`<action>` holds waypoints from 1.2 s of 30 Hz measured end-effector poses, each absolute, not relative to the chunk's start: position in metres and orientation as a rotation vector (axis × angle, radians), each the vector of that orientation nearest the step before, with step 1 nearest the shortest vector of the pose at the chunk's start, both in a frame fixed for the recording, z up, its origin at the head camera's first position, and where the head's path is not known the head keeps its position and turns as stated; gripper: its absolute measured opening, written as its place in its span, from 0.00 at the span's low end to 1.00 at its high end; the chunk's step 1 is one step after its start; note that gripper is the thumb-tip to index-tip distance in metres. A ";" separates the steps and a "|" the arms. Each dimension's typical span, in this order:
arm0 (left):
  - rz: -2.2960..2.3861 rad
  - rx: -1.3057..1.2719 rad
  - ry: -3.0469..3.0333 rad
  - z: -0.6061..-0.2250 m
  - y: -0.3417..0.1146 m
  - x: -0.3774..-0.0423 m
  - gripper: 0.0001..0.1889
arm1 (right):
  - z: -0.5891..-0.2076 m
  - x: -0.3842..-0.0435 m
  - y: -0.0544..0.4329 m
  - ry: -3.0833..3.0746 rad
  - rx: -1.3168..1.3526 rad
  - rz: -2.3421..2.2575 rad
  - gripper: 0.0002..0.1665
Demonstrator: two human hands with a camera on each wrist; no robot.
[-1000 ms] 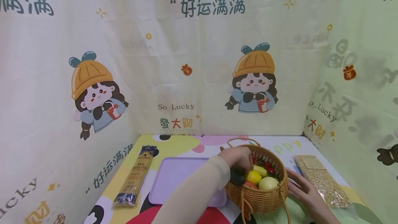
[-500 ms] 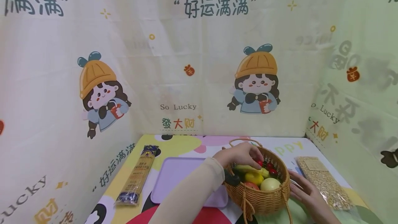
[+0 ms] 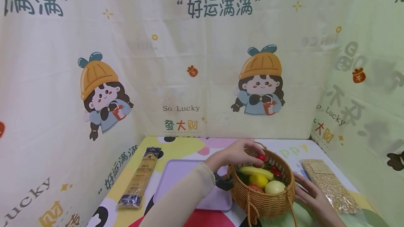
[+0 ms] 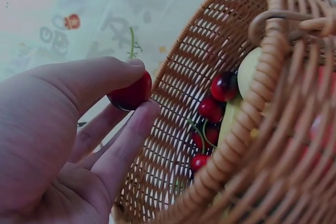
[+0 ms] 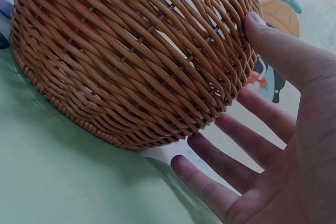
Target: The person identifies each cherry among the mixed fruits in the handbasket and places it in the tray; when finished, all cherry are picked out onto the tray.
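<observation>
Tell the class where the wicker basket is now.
In the head view, the wicker basket sits right of centre, between the purple tray on its left and the right hand at its right side.

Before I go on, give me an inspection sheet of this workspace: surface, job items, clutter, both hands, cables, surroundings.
Surface: brightly patterned tabletop.
Job items: wicker basket, upright, holding a banana, a yellow fruit, a pale round fruit, a red fruit and cherries; lilac tray to its left.
Clutter: long yellow packet left of the tray; clear bag of pale grains right of the basket.
Left hand: pinches a dark red cherry near the basket's rim.
Right hand: fingers spread at the basket's side; exact contact hard to tell.
Cables: nothing seen.
Surroundings: printed cloth behind and at both sides.
</observation>
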State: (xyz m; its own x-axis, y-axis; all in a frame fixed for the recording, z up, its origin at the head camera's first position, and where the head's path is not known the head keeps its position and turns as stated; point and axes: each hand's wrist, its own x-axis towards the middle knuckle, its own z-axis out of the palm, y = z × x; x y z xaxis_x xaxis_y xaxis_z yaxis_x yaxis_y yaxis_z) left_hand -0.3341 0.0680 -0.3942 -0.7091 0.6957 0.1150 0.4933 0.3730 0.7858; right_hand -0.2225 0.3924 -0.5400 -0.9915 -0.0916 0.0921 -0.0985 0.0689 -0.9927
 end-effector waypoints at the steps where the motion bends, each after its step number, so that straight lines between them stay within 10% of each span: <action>1: 1.271 1.043 2.391 -0.394 0.064 -0.332 0.12 | -0.540 -0.223 0.392 -2.291 0.209 2.132 0.26; 36: 1.766 0.467 2.363 -0.460 -0.132 -0.353 0.21 | -0.535 -0.221 0.389 -2.301 0.154 2.142 0.28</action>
